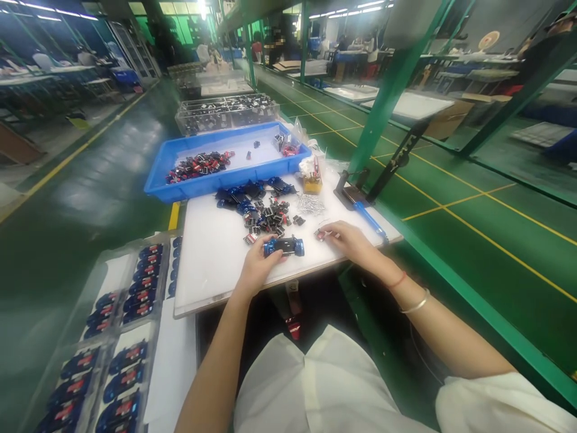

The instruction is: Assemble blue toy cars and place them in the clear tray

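Note:
My left hand is closed on a blue and black toy car body just above the front of the white table. To its right, my right hand pinches a small red and black part at the fingertips. Behind both hands lies a pile of small black and red parts, with more blue and black bodies behind it. Thin silver pieces are heaped on the right, in front of a small yellow box.
A blue tray with red and black parts stands at the back. On the right are a black stand and a blue-handled tool. Plastic trays of blue pieces sit low on the left. A green post rises at the right.

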The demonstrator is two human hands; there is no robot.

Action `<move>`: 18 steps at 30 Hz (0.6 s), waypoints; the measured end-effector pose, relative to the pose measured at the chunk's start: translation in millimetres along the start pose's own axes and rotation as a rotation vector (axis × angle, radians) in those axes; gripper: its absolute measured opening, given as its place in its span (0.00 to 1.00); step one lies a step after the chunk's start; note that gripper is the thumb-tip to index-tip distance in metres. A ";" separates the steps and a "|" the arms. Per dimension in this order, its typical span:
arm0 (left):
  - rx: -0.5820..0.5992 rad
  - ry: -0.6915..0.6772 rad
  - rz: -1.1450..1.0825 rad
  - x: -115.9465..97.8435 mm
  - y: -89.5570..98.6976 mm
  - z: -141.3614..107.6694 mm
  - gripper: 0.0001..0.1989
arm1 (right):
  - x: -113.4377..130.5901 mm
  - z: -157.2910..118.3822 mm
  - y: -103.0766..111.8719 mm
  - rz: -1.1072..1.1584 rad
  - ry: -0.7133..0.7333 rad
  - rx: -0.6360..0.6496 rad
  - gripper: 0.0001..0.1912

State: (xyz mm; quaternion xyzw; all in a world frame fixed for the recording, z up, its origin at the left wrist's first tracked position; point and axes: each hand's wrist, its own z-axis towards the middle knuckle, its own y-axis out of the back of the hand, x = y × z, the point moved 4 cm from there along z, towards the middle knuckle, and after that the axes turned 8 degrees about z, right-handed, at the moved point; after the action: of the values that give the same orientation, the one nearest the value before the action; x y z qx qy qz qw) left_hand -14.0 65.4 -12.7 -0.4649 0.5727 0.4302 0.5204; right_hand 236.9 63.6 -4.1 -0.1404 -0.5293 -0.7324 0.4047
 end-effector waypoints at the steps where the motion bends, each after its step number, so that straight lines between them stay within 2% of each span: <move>1: -0.004 0.003 -0.005 -0.6 0.0 -0.4 0.22 | 0.1 1.3 -1.8 -0.006 0.020 0.016 0.10; 5: -0.025 0.029 -0.023 -2.2 1.0 -2.6 0.21 | 5.6 7.3 -6.2 -0.040 0.096 0.066 0.06; 9: -0.024 0.051 -0.023 -1.6 2.5 -2.8 0.21 | 13.3 10.1 -6.6 -0.077 0.166 0.097 0.08; 18: -0.077 0.063 -0.046 -4.9 0.5 -9.6 0.21 | -0.1 4.3 -6.6 -0.075 0.151 0.166 0.15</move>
State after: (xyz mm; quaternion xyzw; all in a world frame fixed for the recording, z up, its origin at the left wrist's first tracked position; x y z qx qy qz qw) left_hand -16.2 56.5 -7.0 -0.5108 0.5611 0.4249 0.4937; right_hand 231.1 68.2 -6.8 -0.0307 -0.5612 -0.7091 0.4258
